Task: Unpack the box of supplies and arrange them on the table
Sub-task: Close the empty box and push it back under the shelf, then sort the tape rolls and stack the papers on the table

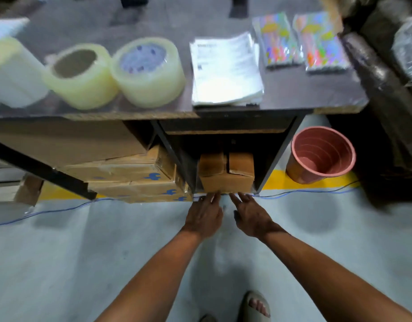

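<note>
Obs.: small cardboard box [227, 174] sits on the floor in the open bay under the table [293, 98], top flaps closed with the centre seam running away from us. Flattened carton stack [135, 180] lies in the neighbouring bay to the left; pink plastic pot [321, 154] stands to the right, outside the table leg.

Hands: left hand [203, 216] and right hand [251, 216] both reach down and forward, fingers extended and slightly spread, holding nothing. Fingertips of each arrive at the lower front edge of the box; we cannot tell whether they touch it or stop just short, since that edge is blurred. The box lies directly ahead of both hands, centred between them.

Handling, as we judge it: corrugated board, stiff at the corners, softer mid-panel; surface dry and not slippery. Weight unknown, contents hidden; the compact size suggests manageable. Best hold looks to be one palm on each side wall, low down, after sliding it out clear of the shelf above. Lifting by the flaps risks them springing open.

On the table top: two clear tape rolls [114, 73], a stack of clear plastic sleeves [226, 70], two colourful packets [300, 40]
</note>
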Available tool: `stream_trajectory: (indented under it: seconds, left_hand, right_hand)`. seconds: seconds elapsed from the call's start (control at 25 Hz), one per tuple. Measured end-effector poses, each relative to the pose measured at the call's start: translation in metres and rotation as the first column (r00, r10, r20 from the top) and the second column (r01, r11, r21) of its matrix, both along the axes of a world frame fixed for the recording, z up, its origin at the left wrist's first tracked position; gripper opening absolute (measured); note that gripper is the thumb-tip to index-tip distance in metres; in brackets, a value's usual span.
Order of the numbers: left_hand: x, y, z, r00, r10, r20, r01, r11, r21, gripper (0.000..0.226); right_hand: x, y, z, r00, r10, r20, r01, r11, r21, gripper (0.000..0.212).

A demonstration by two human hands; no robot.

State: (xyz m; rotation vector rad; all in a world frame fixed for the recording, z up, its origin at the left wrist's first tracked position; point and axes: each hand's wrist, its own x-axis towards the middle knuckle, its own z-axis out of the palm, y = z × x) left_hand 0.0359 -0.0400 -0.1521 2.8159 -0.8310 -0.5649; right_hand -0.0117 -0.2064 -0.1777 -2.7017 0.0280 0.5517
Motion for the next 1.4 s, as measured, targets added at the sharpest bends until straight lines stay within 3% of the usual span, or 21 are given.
stream_trajectory:
  seconds: [0.12,0.32,0.6,1.0,1.24,1.4]
  left_hand:
    - [-0.019,0.021,0.071,0.988,-0.019,-0.15,0.035,0.994,0.106,0.055]
    - [-0.047,0.055,0.164,0.986,0.076,-0.148,-0.072,0.997,0.031,0.051]
    - [-0.071,0.094,0.263,0.977,0.163,-0.14,-0.173,0.983,-0.062,0.049]
    - [-0.105,0.161,0.35,0.941,0.278,-0.193,-0.317,0.923,-0.217,0.042]
    - [-0.081,0.192,0.384,0.906,0.362,-0.219,-0.417,0.849,-0.324,0.037]
    - [-0.044,0.193,0.4,0.917,0.343,-0.205,-0.398,0.833,-0.384,0.043]
  right_hand:
    - [-0.016,0.017,0.067,0.994,-0.071,-0.081,0.075,0.996,0.05,0.061]
    - [-0.041,0.046,0.172,1.0,-0.015,-0.023,0.017,0.993,0.113,0.056]
    - [-0.056,0.088,0.291,0.997,-0.072,-0.011,0.072,0.972,0.226,0.055]
    - [-0.082,0.144,0.374,0.979,-0.203,-0.035,0.204,0.933,0.297,0.052]
    - [-0.057,0.183,0.413,0.962,-0.27,0.036,0.234,0.885,0.403,0.047]
    - [-0.022,0.189,0.434,0.949,-0.303,0.081,0.237,0.862,0.449,0.049]
